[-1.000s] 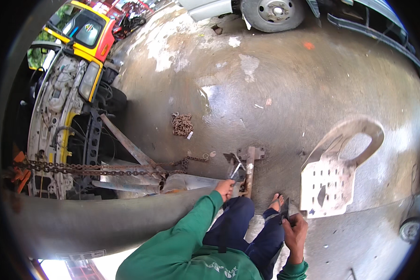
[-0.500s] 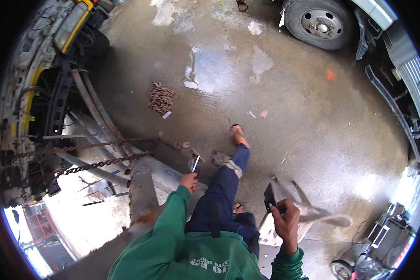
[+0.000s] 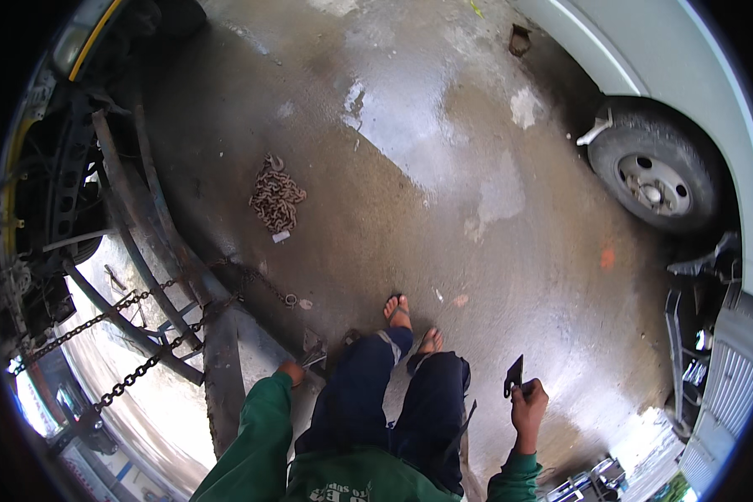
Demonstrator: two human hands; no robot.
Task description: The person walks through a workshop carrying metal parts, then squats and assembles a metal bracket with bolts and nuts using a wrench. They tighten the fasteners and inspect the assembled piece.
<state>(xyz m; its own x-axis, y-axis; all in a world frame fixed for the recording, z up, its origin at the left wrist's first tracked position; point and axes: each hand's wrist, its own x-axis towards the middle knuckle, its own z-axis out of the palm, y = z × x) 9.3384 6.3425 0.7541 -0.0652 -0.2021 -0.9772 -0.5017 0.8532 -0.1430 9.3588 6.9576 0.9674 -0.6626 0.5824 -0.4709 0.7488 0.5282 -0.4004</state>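
My left hand (image 3: 293,373) is low beside my left thigh, mostly covered by its green sleeve. It looks closed around a silvery metal tool (image 3: 314,361) whose kind I cannot make out. To the right, my right hand (image 3: 529,405) is raised over the floor, thumb and fingers closed on a dark flat piece (image 3: 514,376) with a hooked lower edge. Nearest the left hand, a grey metal beam (image 3: 255,335) runs past, with a rusty chain (image 3: 263,280) trailing over it and ending in a ring (image 3: 290,299).
A coiled rusty chain with a hook (image 3: 276,201) lies on the wet concrete floor (image 3: 376,217). A stripped vehicle frame (image 3: 50,184) and bent tubes (image 3: 142,217) stand left. On the right are a pale truck's wheel (image 3: 657,180) and a louvred grey panel (image 3: 732,368). Equipment (image 3: 586,485) sits lower right.
My view has swung, bringing the pale truck further in. The left hand has dropped lower and its tool shows less. The right hand still holds the dark piece, further out. Both feet now show ahead.
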